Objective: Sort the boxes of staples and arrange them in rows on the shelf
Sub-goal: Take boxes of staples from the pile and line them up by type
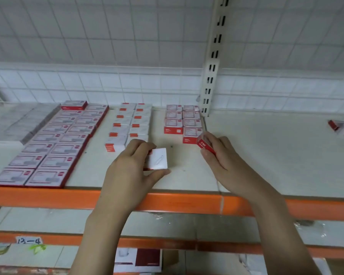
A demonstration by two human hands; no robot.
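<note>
Two boxes in hand over shelf (pixel 246 155): left hand (pixel 127 171) pinched white box (pixel 157 158) near middle rows (pixel 127 126); right hand (pixel 220 155) closed round red box (pixel 206 146) touching right rows (pixel 184 121). Risk: red box nudging front stack askew; types mixed.

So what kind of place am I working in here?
Most likely a stockroom or shop storage aisle. The shelf has an orange steel front rail, a handwritten bay label on the rail below, and small boxes laid out in rows against a wire grid back.
</note>
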